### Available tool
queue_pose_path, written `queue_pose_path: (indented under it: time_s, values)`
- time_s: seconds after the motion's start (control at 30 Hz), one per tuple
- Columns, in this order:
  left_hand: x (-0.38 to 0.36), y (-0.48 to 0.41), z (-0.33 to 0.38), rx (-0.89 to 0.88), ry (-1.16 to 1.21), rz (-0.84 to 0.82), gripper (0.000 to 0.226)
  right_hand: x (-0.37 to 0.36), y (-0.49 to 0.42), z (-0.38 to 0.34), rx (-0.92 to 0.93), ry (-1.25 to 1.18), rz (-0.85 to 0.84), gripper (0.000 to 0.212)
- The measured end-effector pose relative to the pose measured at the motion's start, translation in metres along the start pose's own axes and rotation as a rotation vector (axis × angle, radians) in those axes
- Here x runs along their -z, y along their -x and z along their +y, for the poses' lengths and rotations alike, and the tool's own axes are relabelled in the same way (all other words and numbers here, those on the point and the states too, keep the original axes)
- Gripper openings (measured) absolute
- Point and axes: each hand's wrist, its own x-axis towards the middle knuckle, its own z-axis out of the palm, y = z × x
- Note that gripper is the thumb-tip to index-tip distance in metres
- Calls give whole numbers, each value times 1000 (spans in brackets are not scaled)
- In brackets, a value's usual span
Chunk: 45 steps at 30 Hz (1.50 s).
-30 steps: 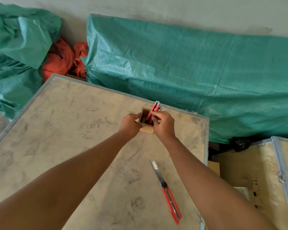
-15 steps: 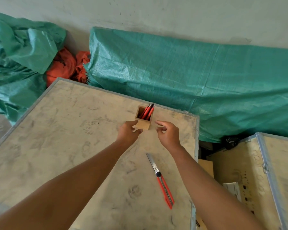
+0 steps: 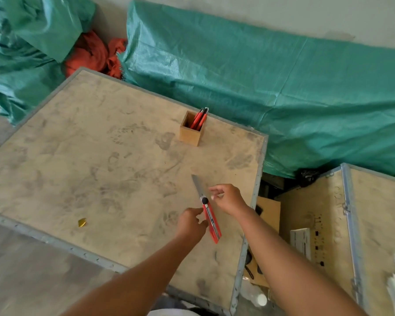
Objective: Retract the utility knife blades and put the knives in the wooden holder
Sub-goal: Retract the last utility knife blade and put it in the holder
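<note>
Hands over near-right part of a dusty plywood crate top with metal edging. Red utility knife lies flat on the board, blade still extended and pointing to the far side, black slider knob at the joint of blade and handle.

Left hand sits just left of the red handle, fingers curled loosely with thumb and forefinger tips near the handle edge; contact cannot be confirmed. Right hand hovers just right of the knob, thumb and forefinger apart, gripping nothing.

Wooden holder, a small open-topped square box, stands upright far along the board, well apart from the hands. Red knives already stand in it, leaning toward its right wall, tips above the rim. Path between knife and holder is bare board.

Small yellow scrap lies near the near-left edge. Green tarpaulin is bunched beyond the far edge, with orange cloth at far left. Second crate sits to the right, across a dark gap.
</note>
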Motion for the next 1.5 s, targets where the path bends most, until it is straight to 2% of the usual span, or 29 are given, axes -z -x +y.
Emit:
queue_pose_path:
  time_s: [0.07, 0.2, 0.5, 0.6, 0.67, 0.73, 0.87, 1.13, 1.27, 1.5]
  values:
    - [-17, 7, -4, -12, -19, -17, 44, -10, -1, 7, -9, 19, -71, 38]
    - [-36, 21, -1, -69, -28, -44, 12, -23, -3, 13, 21, 46, -142, 41]
    - [-34, 21, -13, -133, -54, -16, 20, -27, 0, 20, -12, -64, -52, 25]
    - [-19, 18, -21, -111, -21, -32, 34, -23, 7, 18, -16, -127, -23, 23]
    - [-5, 16, -26, -126, -19, -84, 53, -19, 11, 12, -16, -184, 8, 20]
    - [13, 18, -23, -77, 78, -105, 58, -15, 15, 2, -11, -247, 40, 19]
    - [60, 29, -3, -19, 268, -187, 56, 0, 23, -30, 26, -380, 92, 19]
    - [158, 41, 16, -162, 447, -279, 52, 13, 43, -111, 127, -535, 215, 28]
    - [196, 37, 14, -168, 470, -239, 45, 6, 51, -142, 156, -495, 229, 27]
    - [242, 27, 24, -257, 502, -232, 36, -19, 62, -181, 239, -289, 184, 25]
